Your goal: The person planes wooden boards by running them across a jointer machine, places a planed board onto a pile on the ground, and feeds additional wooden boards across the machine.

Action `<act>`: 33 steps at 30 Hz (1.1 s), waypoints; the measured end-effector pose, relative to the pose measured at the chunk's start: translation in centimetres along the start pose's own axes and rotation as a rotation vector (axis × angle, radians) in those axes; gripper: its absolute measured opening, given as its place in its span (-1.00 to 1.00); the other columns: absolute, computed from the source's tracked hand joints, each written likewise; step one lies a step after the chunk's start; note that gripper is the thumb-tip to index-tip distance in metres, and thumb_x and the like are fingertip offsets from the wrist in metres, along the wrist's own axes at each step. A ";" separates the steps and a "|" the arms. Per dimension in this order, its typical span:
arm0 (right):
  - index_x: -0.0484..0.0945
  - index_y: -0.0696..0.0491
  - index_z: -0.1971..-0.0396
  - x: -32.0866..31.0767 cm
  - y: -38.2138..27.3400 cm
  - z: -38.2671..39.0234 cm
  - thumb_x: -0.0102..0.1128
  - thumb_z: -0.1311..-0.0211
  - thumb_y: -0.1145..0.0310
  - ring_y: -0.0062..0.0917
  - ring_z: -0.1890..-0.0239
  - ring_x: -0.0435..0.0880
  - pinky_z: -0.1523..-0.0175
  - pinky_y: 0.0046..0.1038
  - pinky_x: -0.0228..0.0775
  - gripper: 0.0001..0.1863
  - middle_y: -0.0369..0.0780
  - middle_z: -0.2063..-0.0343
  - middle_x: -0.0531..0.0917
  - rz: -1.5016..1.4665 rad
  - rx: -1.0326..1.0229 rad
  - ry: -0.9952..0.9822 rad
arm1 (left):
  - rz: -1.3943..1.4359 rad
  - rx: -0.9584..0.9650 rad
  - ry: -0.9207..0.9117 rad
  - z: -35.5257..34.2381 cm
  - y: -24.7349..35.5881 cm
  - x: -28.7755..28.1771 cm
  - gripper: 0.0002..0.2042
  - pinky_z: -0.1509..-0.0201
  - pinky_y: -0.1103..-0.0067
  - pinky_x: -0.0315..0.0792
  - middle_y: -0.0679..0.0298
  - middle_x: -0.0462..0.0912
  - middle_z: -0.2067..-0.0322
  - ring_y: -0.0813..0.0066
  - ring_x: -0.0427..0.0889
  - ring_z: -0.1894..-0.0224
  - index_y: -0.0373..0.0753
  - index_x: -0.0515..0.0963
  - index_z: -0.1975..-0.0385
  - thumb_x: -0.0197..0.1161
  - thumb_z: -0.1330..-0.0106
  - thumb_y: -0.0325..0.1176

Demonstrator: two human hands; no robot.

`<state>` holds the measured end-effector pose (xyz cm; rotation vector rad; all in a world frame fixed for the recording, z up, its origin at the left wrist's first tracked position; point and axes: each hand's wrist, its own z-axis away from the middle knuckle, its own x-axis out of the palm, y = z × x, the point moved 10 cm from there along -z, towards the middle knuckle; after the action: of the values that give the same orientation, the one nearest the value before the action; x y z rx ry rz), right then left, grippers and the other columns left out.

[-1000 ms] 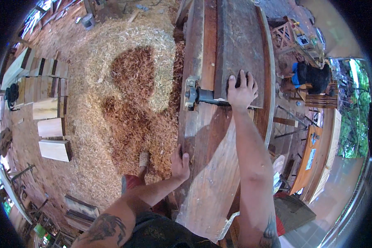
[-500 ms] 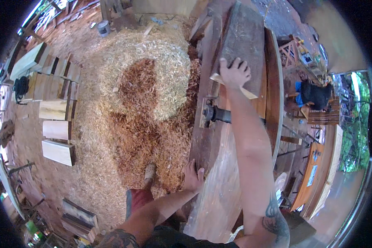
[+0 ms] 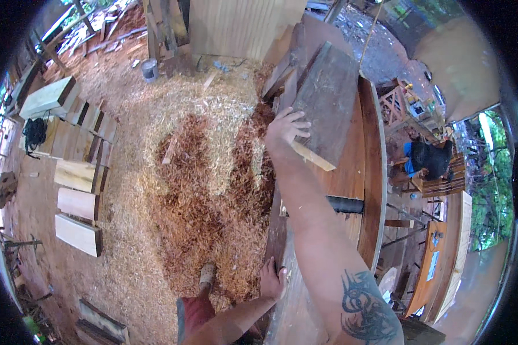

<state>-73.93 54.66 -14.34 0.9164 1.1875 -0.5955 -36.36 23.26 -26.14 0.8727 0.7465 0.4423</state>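
A wide dark-brown board [image 3: 327, 106] lies on a long wooden machine bench [image 3: 311, 310]. My right hand [image 3: 288, 127] rests at the board's near-left corner with its fingers spread, their tips on the board's surface. Its pale cut end [image 3: 313, 157] faces me. Between the board and me a black cylinder [image 3: 346, 204] crosses the bench, partly hidden behind my right forearm. Lower down, my left hand [image 3: 273, 280] lies on the left edge of the bench, fingers stretched out and thumb apart, holding nothing.
Wood shavings [image 3: 213, 195] cover the ground left of the bench. Thick boards [image 3: 77, 236] lie in a row farther left, with a black cable coil [image 3: 34, 133] on one. A bucket [image 3: 149, 70] stands at the back. A person [image 3: 429, 159] is on the right, beyond the bench.
My right hand has shifted from the top of the board to its left corner. The view has tilted up, showing more of the far end. My left hand stays on the bench edge.
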 end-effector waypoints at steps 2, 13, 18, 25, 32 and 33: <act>-0.07 0.12 -0.55 -0.8 0.1 -0.1 -0.01 -0.49 0.27 0.59 -0.33 0.13 -0.12 0.61 0.20 -0.26 0.28 -0.49 -0.06 -0.019 -0.050 0.036 | 0.018 0.052 0.055 0.0 0.7 -0.6 -0.27 -0.46 0.07 0.14 -0.29 0.27 -0.30 -0.28 0.25 -0.35 -0.44 0.15 -0.42 -0.05 -0.51 0.10; 0.18 0.23 -0.35 -11.7 22.2 3.4 0.58 0.26 0.14 -0.05 -0.05 0.69 -0.17 -0.19 0.54 0.12 0.11 0.00 0.66 -0.799 -0.085 0.299 | 0.021 -0.092 -0.021 0.0 -1.0 0.4 -0.24 -0.53 0.07 0.09 -0.23 0.24 -0.35 -0.30 0.19 -0.40 -0.38 0.11 -0.45 -0.03 -0.48 0.14; 0.18 0.26 -0.41 -6.3 31.2 0.8 0.44 0.17 0.24 -0.14 -0.13 0.62 -0.27 -0.30 0.42 0.06 0.08 -0.06 0.63 -1.014 -0.006 0.196 | -0.013 -0.078 -0.006 -0.2 -1.7 1.0 -0.23 -0.51 0.04 0.12 -0.24 0.29 -0.32 -0.33 0.22 -0.37 -0.35 0.18 -0.43 0.02 -0.45 0.18; 0.12 0.29 -0.41 -4.9 32.5 -0.9 0.45 0.17 0.10 -0.05 -0.21 0.58 -0.32 -0.24 0.37 0.13 0.15 -0.12 0.59 -0.927 0.073 0.061 | -0.012 -0.037 0.055 0.0 -0.6 0.0 -0.26 -0.46 0.08 0.20 -0.25 0.29 -0.32 -0.27 0.29 -0.34 -0.37 0.18 -0.43 0.00 -0.48 0.13; 0.43 0.39 -0.13 -5.6 33.2 -1.4 0.50 0.28 0.12 -0.18 -0.02 0.69 -0.16 -0.28 0.49 -0.07 0.09 0.02 0.68 -0.677 0.228 0.137 | -0.041 -0.057 0.026 0.2 -0.6 0.1 -0.27 -0.46 0.11 0.21 -0.25 0.30 -0.32 -0.26 0.29 -0.35 -0.39 0.17 -0.44 -0.02 -0.48 0.10; 0.43 0.39 -0.13 -5.7 33.1 -1.6 0.50 0.28 0.12 -0.18 -0.02 0.69 -0.16 -0.28 0.49 -0.07 0.09 0.02 0.68 -0.726 0.177 0.136 | -0.025 -0.046 0.056 0.2 -0.5 -0.2 -0.27 -0.46 0.11 0.21 -0.25 0.30 -0.32 -0.26 0.29 -0.35 -0.39 0.17 -0.44 -0.02 -0.48 0.10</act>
<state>-49.77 72.87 0.31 0.6592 1.6161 -1.2490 -36.30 22.76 -26.45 0.8093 0.7952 0.4616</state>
